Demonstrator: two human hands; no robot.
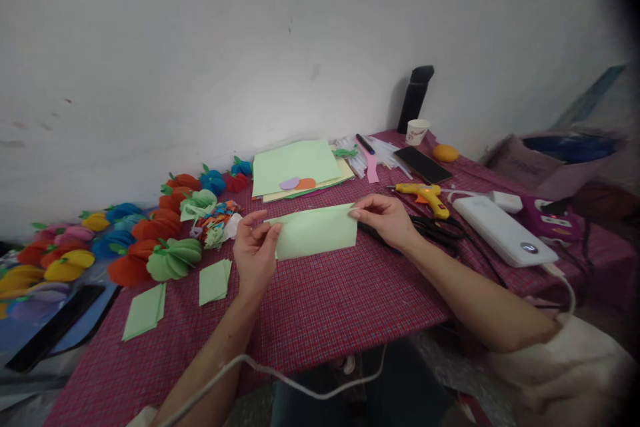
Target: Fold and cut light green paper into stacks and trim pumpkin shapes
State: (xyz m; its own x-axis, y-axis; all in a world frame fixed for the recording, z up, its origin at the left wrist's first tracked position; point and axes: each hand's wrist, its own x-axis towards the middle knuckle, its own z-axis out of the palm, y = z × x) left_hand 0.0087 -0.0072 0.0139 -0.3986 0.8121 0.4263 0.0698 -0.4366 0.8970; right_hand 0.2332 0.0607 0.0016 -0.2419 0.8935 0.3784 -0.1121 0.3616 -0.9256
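Over the middle of the red checked cloth (320, 310), in the head view, you hold a pale green paper (317, 232) stretched out between both hands. Your left hand (255, 253) pinches its left end between thumb and fingers; your right hand (384, 220) grips the upper right corner the same way, so the sheet lies spread wide with its long edges running from one hand to the other.

To the left of your left hand lie two small piles of green cut paper, a nearer pile (144, 312) and a farther pile (214, 282). Behind them you have a heap of coloured scraps (216, 221), with a green paper pumpkin (175, 258) and an orange paper pumpkin (156, 225) beside it, among many others.

Beyond your paper, a stack of large sheets (296, 159) lies near the wall, green on top, bearing a lilac cutout (289, 183) and an orange cutout (306, 183). Just past your right hand is a yellow glue gun (423, 192), and black-handled scissors (443, 230) lie partly behind your wrist. Farther right are a white power bank (503, 230), a dark phone (423, 165) and a paper cup (417, 132).
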